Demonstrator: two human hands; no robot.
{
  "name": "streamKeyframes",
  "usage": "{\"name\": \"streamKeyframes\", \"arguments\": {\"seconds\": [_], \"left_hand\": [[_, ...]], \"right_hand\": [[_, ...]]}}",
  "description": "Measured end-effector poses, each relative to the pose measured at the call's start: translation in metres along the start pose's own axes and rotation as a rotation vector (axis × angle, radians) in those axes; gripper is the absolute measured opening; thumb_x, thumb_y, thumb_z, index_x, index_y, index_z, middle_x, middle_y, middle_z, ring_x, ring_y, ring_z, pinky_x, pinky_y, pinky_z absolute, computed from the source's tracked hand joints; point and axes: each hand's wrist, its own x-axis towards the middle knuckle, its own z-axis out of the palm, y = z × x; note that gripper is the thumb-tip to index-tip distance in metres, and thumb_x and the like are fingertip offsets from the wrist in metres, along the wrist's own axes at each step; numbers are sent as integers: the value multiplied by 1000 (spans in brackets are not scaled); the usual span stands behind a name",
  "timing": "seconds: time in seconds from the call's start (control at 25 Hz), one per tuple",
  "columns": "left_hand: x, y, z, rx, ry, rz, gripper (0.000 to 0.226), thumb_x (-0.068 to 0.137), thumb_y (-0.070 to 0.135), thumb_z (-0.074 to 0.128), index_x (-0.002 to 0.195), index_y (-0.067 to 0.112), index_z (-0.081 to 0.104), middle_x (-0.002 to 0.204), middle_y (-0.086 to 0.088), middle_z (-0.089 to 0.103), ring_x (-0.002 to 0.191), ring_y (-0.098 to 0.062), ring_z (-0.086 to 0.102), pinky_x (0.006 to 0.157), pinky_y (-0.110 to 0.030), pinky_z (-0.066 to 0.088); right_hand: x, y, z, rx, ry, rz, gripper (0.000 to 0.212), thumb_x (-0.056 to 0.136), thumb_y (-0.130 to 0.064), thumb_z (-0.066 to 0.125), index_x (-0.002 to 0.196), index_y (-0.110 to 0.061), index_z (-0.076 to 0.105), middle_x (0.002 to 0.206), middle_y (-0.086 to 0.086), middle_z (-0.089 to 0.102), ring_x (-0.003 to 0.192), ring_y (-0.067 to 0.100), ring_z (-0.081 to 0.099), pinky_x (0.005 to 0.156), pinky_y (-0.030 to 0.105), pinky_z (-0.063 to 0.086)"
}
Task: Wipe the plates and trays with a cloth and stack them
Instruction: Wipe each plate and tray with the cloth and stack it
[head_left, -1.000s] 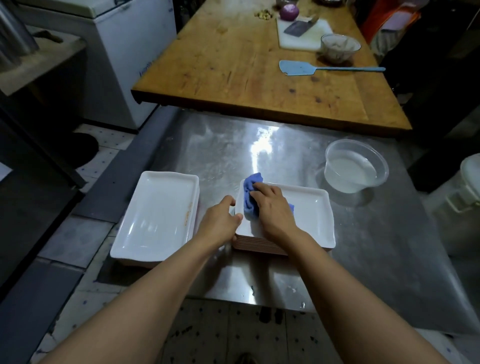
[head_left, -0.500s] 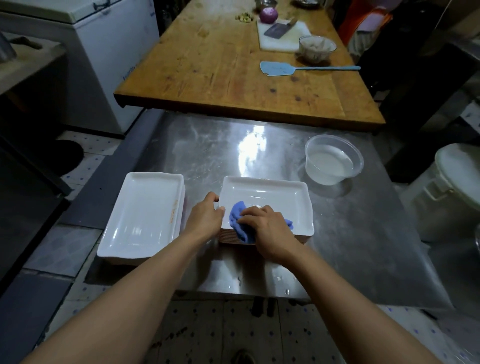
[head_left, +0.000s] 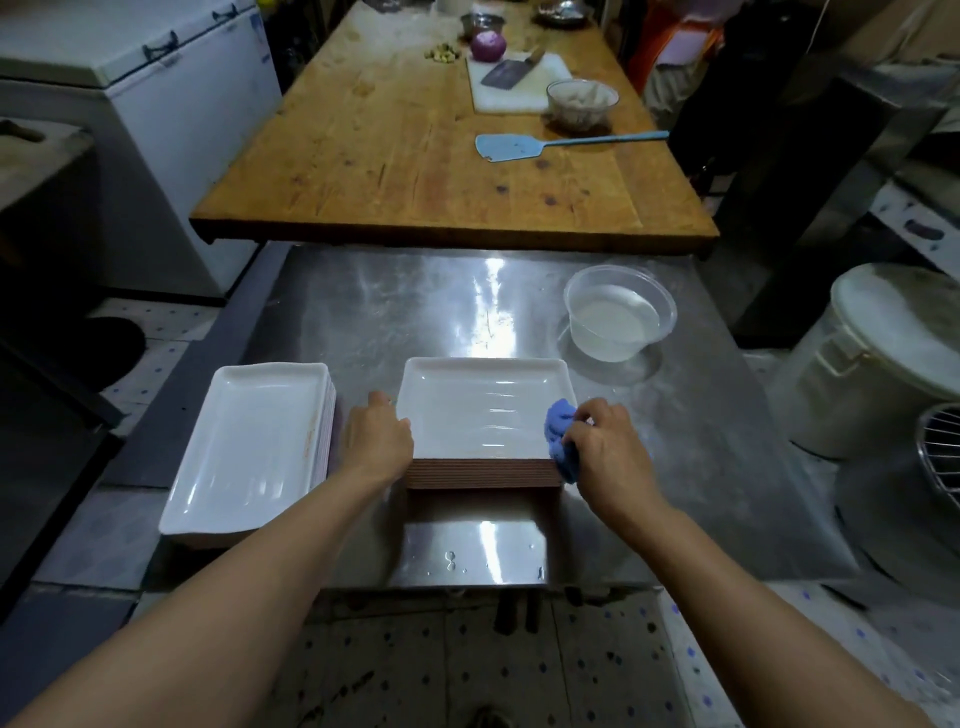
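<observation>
My right hand (head_left: 608, 452) has its grip closed around a bunched blue cloth (head_left: 561, 436), pressing it against the near right corner of the top white tray (head_left: 483, 410). That tray sits on a stack of trays (head_left: 483, 472) whose brown edges show along the near side, set in the middle of the steel bench (head_left: 395, 306). My left hand (head_left: 376, 441) steadies the stack at its near left corner, fingers curled over the top tray's left rim with the thumb side toward me.

Just left of that stack, apart from it by a narrow strip of bench, lies a second stack of white rectangular plates (head_left: 254, 447), longer and narrower, its near end reaching over the bench's left near edge. A faint orange smear runs along the right rim of its top plate.

On the far right of the bench stands a clear plastic bowl (head_left: 621, 312) holding cloudy water, well apart from the trays. A few water drops lie on the bench near its near edge.

Beyond the steel bench is a wooden bench (head_left: 415, 156) carrying a light blue spatula (head_left: 550, 145), a white cutting board (head_left: 519, 83) with a cleaver (head_left: 506, 70) on it, a glass bowl (head_left: 582, 101) and a red onion (head_left: 488, 45). A white lidded bucket (head_left: 878, 358) stands on the floor to the right, and a white chest freezer (head_left: 156, 104) to the far left.
</observation>
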Motion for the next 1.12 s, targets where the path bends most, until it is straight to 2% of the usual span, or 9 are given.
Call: {"name": "streamKeyframes", "arguments": {"seconds": [0.08, 0.16, 0.28, 0.52, 0.6, 0.72, 0.88, 0.96, 1.12], "left_hand": [[-16, 7, -3, 87, 124, 62, 41, 90, 31, 54, 126, 12, 44, 126, -14, 46, 109, -33, 51, 78, -39, 41], [-32, 16, 0, 109, 218, 308, 42, 87, 34, 59, 123, 16, 51, 120, -8, 48, 110, -28, 48, 76, -38, 43], [-45, 33, 9, 160, 138, 591, 28, 84, 37, 65, 106, 19, 66, 106, 1, 56, 105, -19, 48, 67, -29, 39], [-44, 45, 20, 365, 128, 674, 17, 89, 26, 55, 88, 16, 69, 93, 4, 59, 89, -18, 55, 57, -26, 24], [-45, 45, 12, 323, 157, 738, 12, 83, 23, 66, 78, 13, 69, 83, 1, 60, 78, -21, 59, 53, -25, 24], [-52, 48, -1, 252, 245, 878, 23, 65, 12, 82, 63, 7, 60, 67, -4, 56, 54, -24, 55, 44, -22, 23], [-57, 49, -7, 179, 355, 990, 14, 74, 5, 74, 74, 5, 60, 66, -6, 61, 51, -27, 56, 41, -28, 35], [-62, 51, -15, 186, 397, 998, 13, 77, 8, 71, 73, 5, 60, 55, -5, 57, 41, -28, 52, 39, -25, 31], [-79, 52, -39, 41, 426, 848, 15, 88, 18, 60, 81, 6, 58, 56, -9, 59, 45, -33, 54, 45, -25, 26]], "right_hand": [[-1, 7, -5, 188, 81, 75, 19, 78, 7, 56, 93, 0, 67, 104, 13, 55, 100, 27, 48, 75, 30, 42], [0, 16, -11, 317, 153, 155, 19, 78, 12, 52, 85, 2, 66, 94, 11, 55, 93, 26, 50, 68, 24, 34], [2, 20, -13, 408, 200, 179, 21, 79, 11, 49, 85, 2, 67, 93, 9, 53, 86, 16, 44, 62, 16, 24], [-7, 25, -5, 453, 204, 262, 25, 79, 11, 52, 95, 1, 69, 103, 13, 59, 93, 21, 52, 69, 12, 28], [-10, 27, -6, 478, 220, 291, 27, 80, 11, 52, 97, -1, 69, 107, 14, 60, 99, 25, 54, 76, 13, 31], [-12, 29, -12, 508, 262, 342, 26, 82, 8, 54, 100, -3, 69, 110, 13, 59, 100, 22, 56, 81, 19, 37], [-18, 22, -23, 531, 329, 336, 23, 79, 11, 56, 95, 0, 70, 99, 13, 62, 84, 16, 54, 73, 19, 40], [-24, 18, -28, 568, 368, 326, 23, 78, 13, 56, 92, 1, 70, 92, 10, 61, 78, 15, 55, 71, 23, 47], [-33, 7, -44, 592, 433, 369, 30, 81, 9, 55, 105, -6, 68, 108, 9, 56, 93, 15, 55, 84, 24, 46]]}}
